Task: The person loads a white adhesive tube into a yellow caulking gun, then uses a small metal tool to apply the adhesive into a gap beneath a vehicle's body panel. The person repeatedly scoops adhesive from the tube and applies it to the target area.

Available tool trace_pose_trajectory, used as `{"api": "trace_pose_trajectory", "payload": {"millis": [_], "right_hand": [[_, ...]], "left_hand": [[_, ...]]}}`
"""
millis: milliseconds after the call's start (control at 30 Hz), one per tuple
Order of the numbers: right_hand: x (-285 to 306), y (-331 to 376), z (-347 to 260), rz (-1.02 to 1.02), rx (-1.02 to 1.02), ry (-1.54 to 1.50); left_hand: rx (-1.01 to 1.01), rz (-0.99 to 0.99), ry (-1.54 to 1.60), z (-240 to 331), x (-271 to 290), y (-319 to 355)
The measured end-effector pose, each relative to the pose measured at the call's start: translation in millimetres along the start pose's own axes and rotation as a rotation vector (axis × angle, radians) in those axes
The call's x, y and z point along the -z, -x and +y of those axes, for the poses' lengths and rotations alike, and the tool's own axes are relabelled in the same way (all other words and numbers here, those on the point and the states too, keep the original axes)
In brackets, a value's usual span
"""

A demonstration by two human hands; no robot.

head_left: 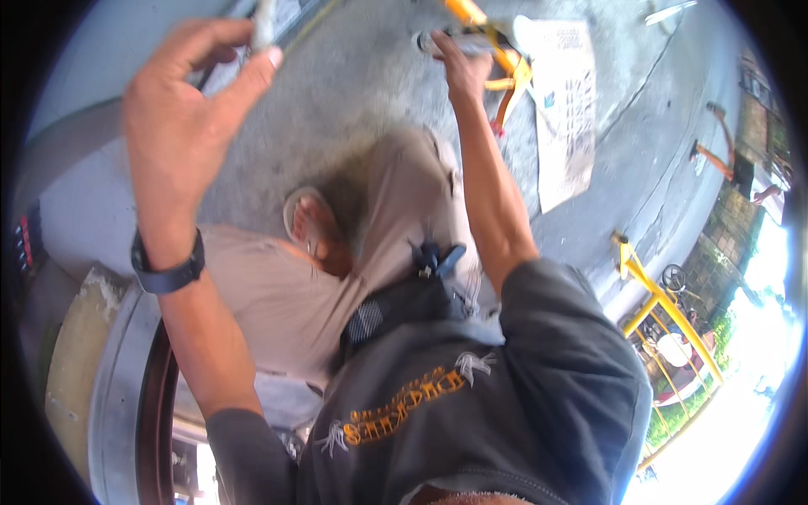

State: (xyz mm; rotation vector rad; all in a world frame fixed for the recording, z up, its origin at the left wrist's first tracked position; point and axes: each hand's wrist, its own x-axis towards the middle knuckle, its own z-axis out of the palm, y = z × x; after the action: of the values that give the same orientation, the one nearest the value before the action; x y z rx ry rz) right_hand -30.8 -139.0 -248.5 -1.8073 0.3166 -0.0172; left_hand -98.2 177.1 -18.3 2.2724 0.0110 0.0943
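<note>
My left hand (198, 109) is raised at the upper left, with a watch on its wrist. Its thumb and fingers close around a pale, narrow stick-like thing (264, 23) that runs out of the picture's top; its kind cannot be made out. Farther right, my right hand (468, 74) reaches down to a small bottle-like cylinder (427, 42), grey and dark. The fingers wrap over it, and part of it is hidden behind them. Right beside that hand stands a yellow metal frame (515, 67) with an orange-brown lower part.
A printed paper sheet (568, 118) lies on the grey concrete floor (623, 50) by the yellow frame. My bent legs and sandaled foot (311, 220) are between my arms. A yellow railing (669, 303) stands at right; another person's legs (715, 151) show beyond. A pale curved panel (76, 80) rises at left.
</note>
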Motion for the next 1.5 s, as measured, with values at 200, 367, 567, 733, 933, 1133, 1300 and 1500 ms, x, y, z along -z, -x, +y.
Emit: {"api": "trace_pose_trajectory", "payload": {"millis": [200,367,567,733,933,1133,1300,1500], "right_hand": [[48,24,-131,-0.111,-0.443,-1.524],[49,52,-187,-0.439,-0.488,-1.780],[33,62,-201,-0.501,-0.563,-1.822],[21,71,-208,-0.505,-0.584,-1.789],[17,81,-225,-0.462,-0.540,-1.525],[17,77,-228,-0.337,-0.574,-1.513],[20,75,-221,-0.370,-0.560,-1.546],[15,77,-217,-0.322,-0.339,-1.149]], "left_hand": [[-0.096,0.021,0.100,24,-12,-23],[-0.119,0.018,0.121,36,-17,-24],[-0.065,0.016,0.145,33,-12,-18],[-0.064,0.007,0.148,30,-10,-15],[-0.078,0.001,0.129,27,-9,-15],[-0.064,-0.005,0.122,28,-10,-15],[-0.062,-0.007,0.120,29,-11,-15],[-0.088,0.026,0.109,29,-13,-17]]}}
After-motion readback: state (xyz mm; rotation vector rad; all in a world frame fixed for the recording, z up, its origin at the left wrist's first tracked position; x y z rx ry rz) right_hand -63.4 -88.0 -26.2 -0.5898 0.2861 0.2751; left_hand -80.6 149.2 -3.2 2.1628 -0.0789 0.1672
